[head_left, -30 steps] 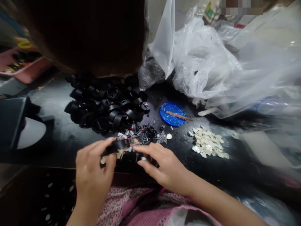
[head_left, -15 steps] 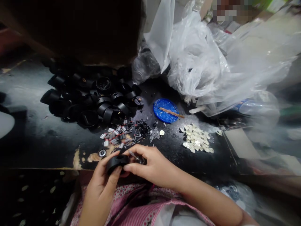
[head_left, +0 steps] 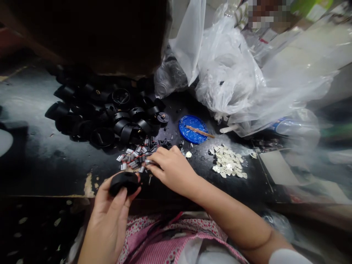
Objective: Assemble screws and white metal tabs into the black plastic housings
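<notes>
My left hand (head_left: 110, 205) grips a round black plastic housing (head_left: 124, 182) just over the table's front edge, thumb on the near side. My right hand (head_left: 172, 167) is at the pile of small parts, with thumb and fingers pinched together. A bit of metal shows at its fingertips, too small to name. Beside those fingertips lie small grey cylinders (head_left: 132, 159) with red bands. Dark springs or screws (head_left: 165, 143) lie behind the hand and are partly hidden by it. A small pin-like metal piece (head_left: 150, 179) shows between my hands.
Many black ring-shaped housings (head_left: 101, 137) are heaped at the back left. A blue lid (head_left: 189, 137) with a brown stick (head_left: 199, 131) lies mid-table. Flat pale metal plates (head_left: 228, 161) are spread to the right. Clear plastic bags (head_left: 231, 69) crowd the back right.
My right hand has left the black housing and moved forward to the small parts. My left hand has shifted left, still holding the housing, which is now tilted differently.
</notes>
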A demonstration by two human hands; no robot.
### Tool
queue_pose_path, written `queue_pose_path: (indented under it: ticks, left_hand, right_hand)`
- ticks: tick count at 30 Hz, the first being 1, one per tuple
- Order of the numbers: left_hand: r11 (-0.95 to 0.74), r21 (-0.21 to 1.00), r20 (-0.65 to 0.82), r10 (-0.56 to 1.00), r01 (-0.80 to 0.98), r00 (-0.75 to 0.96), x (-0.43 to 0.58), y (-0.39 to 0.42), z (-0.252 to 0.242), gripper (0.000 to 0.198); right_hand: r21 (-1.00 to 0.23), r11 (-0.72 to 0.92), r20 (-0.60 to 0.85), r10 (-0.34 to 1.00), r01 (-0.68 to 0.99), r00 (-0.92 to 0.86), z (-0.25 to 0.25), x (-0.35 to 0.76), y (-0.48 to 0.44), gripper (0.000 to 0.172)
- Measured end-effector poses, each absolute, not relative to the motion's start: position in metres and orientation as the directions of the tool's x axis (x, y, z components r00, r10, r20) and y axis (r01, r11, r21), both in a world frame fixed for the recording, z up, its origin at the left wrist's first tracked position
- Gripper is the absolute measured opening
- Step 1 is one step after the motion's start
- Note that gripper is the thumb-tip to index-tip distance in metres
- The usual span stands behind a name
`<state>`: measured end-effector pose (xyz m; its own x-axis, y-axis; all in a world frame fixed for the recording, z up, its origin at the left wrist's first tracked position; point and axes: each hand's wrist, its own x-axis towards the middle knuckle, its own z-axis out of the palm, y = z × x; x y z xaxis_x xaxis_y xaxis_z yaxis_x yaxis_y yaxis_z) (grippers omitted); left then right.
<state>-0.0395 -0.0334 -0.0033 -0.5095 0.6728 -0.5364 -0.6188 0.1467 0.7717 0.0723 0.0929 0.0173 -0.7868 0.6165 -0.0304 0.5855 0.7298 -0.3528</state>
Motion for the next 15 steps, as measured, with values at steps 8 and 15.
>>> queue_pose_path:
  ticks: [8,15]
  left_hand:
    - [0.112,0.731,-0.502,0.756,-0.673,-0.420,-0.035,-0.026,-0.014,0.027]
    - [-0.028,0.705,-0.472,0.727,-0.709,-0.499,-0.034,-0.019,-0.005,0.033]
  right_hand:
    - [-0.581,0.653,-0.018,0.587,0.486,-0.810,0.020,0.085,0.076,0.021]
    - [-0.121,0.731,-0.042,0.672,0.672,-0.739,0.019,0.059,0.111,0.023]
